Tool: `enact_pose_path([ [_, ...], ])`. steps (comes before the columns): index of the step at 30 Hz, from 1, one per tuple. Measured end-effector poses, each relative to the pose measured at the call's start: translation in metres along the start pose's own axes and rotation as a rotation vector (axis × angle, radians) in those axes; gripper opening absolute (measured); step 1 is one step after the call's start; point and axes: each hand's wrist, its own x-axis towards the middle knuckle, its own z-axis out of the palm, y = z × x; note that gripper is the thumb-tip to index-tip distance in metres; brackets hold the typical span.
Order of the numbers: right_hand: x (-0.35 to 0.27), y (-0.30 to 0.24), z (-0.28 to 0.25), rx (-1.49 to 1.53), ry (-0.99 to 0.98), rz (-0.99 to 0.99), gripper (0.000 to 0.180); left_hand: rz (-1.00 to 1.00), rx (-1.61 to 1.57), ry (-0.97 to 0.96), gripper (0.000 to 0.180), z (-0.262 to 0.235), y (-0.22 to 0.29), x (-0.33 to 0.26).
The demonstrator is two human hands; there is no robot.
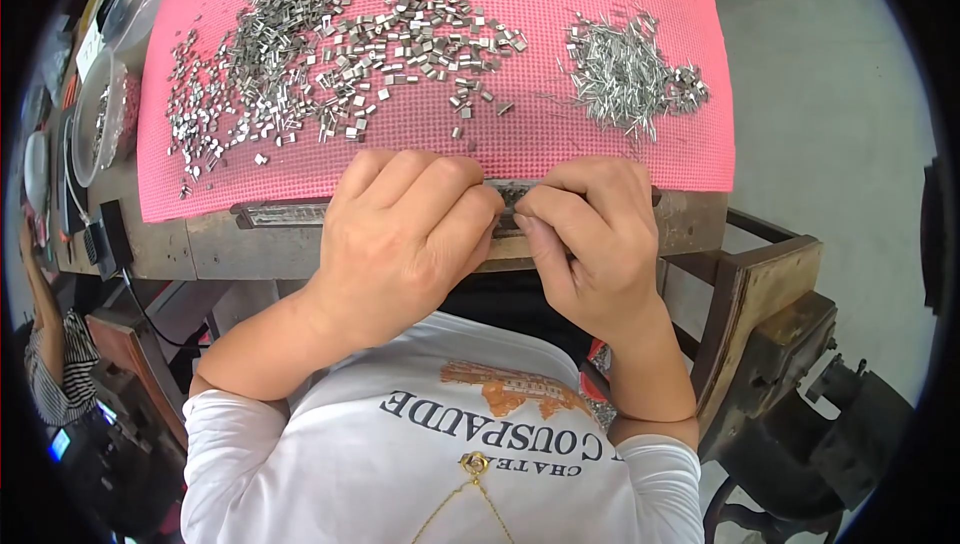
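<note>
My left hand and my right hand are close together at the bench's front edge, over a long, narrow, dark-framed strip. The fingers of both are curled and pinched near the strip's middle. Whatever lies between the fingertips is too small or hidden to name. Beyond my hands, a pink mesh mat carries small silvery metal parts. Block-like pieces with thin legs lie at the left, squarish metal pieces in the middle, and a heap of thin pins at the right.
Clear plastic tubs stand left of the mat. A black box with a cable sits on the wooden bench. Another person's striped sleeve shows at far left. Black machinery is at lower right.
</note>
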Motion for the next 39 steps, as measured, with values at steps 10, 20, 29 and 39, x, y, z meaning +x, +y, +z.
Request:
enact_pose_path([
  [10,0.008,-0.003,0.000,-0.047,-0.029,0.006,0.020,-0.025,0.012,0.003,0.030,0.001,0.000,0.005],
  [20,0.007,-0.003,-0.008,-0.011,-0.053,0.073,0.021,-0.063,-0.091,0.074,0.031,0.006,0.000,0.005],
  [29,0.004,-0.002,-0.011,0.069,-0.050,0.155,0.023,-0.109,-0.208,0.030,0.031,0.000,-0.007,0.006],
  [39,0.011,-0.012,-0.009,-0.009,-0.037,0.257,0.022,-0.103,-0.292,0.056,0.034,0.001,-0.007,0.001],
])
